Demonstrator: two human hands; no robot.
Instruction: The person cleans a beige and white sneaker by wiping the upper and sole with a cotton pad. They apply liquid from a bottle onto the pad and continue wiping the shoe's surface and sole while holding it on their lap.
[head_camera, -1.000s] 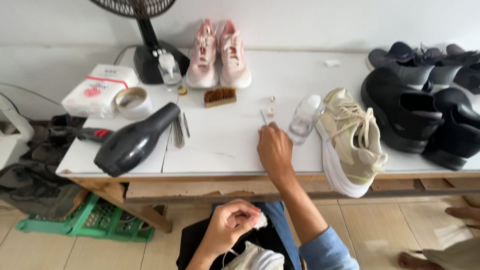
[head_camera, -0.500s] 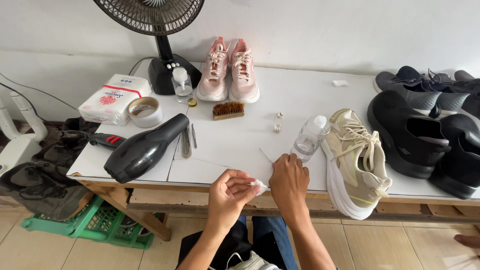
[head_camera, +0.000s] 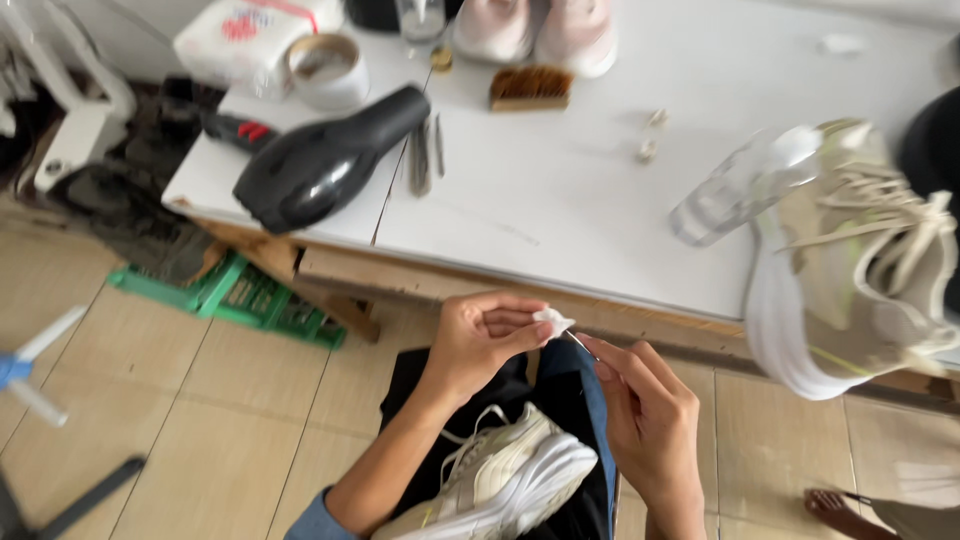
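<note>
My left hand (head_camera: 480, 340) pinches a small white wad of cotton (head_camera: 552, 320) in front of the table edge. My right hand (head_camera: 645, 415) holds a thin metal pick (head_camera: 578, 343) whose tip touches the wad. A beige sneaker (head_camera: 500, 480) rests on my lap below both hands. Its mate, a beige sneaker with a white sole (head_camera: 850, 250), lies on its side on the white table (head_camera: 560, 190) at the right, next to a clear plastic bottle (head_camera: 730, 190).
A black hair dryer (head_camera: 320, 160), thin metal tools (head_camera: 425, 150), a wooden brush (head_camera: 530, 87), a tape roll (head_camera: 322, 68), a tissue pack (head_camera: 240, 30) and pink sneakers (head_camera: 530, 30) sit on the table. A green crate (head_camera: 240, 295) stands underneath. Someone's foot (head_camera: 835, 505) is at the lower right.
My right hand came back from the table with the thin pick and met my left hand at the cotton wad. The view tilted down toward my lap.
</note>
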